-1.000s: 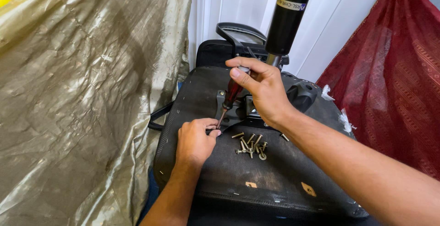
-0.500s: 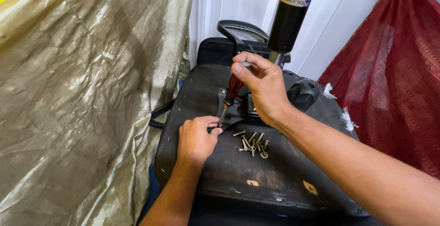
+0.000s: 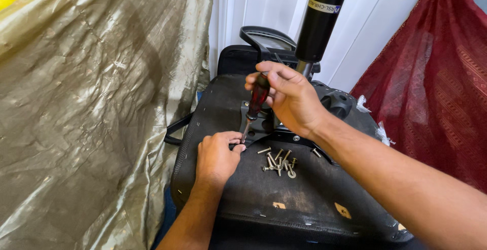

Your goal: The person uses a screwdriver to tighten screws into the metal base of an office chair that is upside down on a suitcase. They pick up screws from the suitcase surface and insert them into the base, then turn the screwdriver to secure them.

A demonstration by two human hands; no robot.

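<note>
1. Hiding the screwdriver [image 3: 256, 103] tip behind the left hand [image 3: 217, 156] fingers; hard to tell whether anything is pinched there.
2. Cutting off the gas cylinder [image 3: 318, 22] at 12 o'clock, top edge.
3. Gripping one screwdriver: right hand [image 3: 289, 98] wrapping tight around its dark red handle, shaft tilting down toward 7 o'clock.
4. Resting on the upturned chair seat [image 3: 304, 204], left fingers curling narrow at the mounting plate [image 3: 264, 126].
5. Lying loose at 3 o'clock of left hand: screws [image 3: 279, 161], roughly eight, overlapping, exact count unclear.
</note>
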